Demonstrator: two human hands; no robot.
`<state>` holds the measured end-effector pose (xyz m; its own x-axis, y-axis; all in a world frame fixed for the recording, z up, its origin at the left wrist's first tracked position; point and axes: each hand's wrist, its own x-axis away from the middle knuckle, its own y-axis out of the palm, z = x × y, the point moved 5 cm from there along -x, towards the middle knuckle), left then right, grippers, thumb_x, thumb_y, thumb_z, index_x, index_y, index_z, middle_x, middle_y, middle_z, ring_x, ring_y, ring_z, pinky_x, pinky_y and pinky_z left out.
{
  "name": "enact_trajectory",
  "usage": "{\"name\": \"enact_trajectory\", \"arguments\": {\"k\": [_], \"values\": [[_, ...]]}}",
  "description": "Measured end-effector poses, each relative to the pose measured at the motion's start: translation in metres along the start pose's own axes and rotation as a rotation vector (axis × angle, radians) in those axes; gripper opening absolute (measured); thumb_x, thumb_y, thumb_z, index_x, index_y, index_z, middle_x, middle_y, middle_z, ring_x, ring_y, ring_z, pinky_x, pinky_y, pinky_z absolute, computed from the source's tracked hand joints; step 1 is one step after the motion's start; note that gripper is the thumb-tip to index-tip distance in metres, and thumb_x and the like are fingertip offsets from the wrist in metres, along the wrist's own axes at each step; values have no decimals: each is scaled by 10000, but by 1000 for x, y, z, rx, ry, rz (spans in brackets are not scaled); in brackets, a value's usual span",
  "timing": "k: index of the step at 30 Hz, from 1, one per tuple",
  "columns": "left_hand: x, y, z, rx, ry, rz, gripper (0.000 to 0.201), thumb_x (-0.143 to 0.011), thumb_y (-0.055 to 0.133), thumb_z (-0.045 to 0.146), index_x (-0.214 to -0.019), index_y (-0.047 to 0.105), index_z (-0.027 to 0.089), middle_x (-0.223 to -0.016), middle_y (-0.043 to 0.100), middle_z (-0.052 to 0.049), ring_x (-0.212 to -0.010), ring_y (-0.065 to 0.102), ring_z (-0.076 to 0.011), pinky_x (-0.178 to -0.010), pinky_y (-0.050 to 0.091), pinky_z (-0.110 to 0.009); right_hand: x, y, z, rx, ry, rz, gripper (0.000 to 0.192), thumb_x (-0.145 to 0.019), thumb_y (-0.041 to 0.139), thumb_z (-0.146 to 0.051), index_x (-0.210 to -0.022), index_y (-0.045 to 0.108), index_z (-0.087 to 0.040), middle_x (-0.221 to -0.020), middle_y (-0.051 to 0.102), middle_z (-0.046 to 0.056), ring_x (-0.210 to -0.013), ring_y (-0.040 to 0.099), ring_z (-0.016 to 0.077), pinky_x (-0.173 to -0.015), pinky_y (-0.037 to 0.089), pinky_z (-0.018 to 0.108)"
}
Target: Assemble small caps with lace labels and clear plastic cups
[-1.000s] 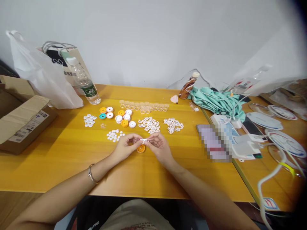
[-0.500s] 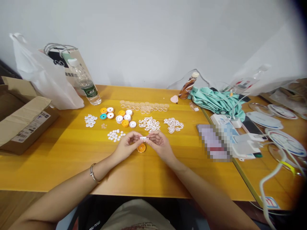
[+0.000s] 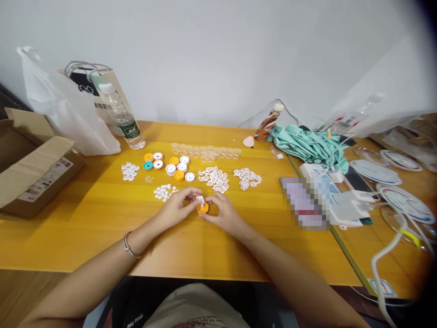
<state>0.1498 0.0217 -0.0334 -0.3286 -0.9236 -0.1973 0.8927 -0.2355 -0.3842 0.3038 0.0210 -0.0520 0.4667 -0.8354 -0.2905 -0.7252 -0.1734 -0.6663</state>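
A small orange round cap (image 3: 202, 208) sits on the yellow wooden table (image 3: 102, 228) between my two hands. My left hand (image 3: 177, 206) and my right hand (image 3: 221, 211) close in on it from either side, fingertips touching it. A small white perforated piece (image 3: 200, 199) is pinched over the cap, tilted up; which fingers grip it is hard to tell. Behind the hands lie heaps of white perforated pieces (image 3: 214, 177), white discs (image 3: 163, 192) and several orange, white and teal caps (image 3: 172, 166).
A row of clear rings (image 3: 205, 151) lies farther back. A water bottle (image 3: 123, 117), white plastic bag (image 3: 64, 111) and open cardboard box (image 3: 30, 164) stand at left. At right are a brown bottle (image 3: 268, 123), teal cloth (image 3: 307, 143), chargers, cables and round discs.
Both hands have dropped from just above the table down onto the orange cap, bringing the white piece with them. The piece has turned from flat to tilted up.
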Motion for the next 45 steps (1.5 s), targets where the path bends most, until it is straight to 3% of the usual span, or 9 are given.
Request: {"name": "enact_trajectory", "arguments": {"k": [15, 25, 45], "values": [[-5, 6, 5, -193, 106, -10, 185, -856, 554, 275, -998, 627, 183, -904, 663, -56, -823, 608, -163, -780, 473, -296, -4, 0, 7, -15, 19, 23, 237, -752, 671, -309, -958, 600, -216, -843, 559, 32, -845, 532, 195, -774, 428, 342], [-1, 12, 17, -326, 297, -37, 184, -892, 503, 228, -1032, 614, 183, -895, 656, -60, -828, 608, -163, -761, 485, -295, -5, 1, 8, -8, -19, 14, 202, -777, 654, -292, -951, 609, -200, -830, 566, 30, -835, 532, 183, -766, 422, 324], [-8, 9, 9, -229, 244, -12, 198, -875, 533, 228, -1028, 652, 189, -929, 683, -67, -859, 621, -168, -796, 488, -302, -8, 1, 9, -26, 12, 45, 169, -770, 662, -305, -895, 624, -198, -780, 564, 25, -786, 523, 180, -734, 417, 313]]}}
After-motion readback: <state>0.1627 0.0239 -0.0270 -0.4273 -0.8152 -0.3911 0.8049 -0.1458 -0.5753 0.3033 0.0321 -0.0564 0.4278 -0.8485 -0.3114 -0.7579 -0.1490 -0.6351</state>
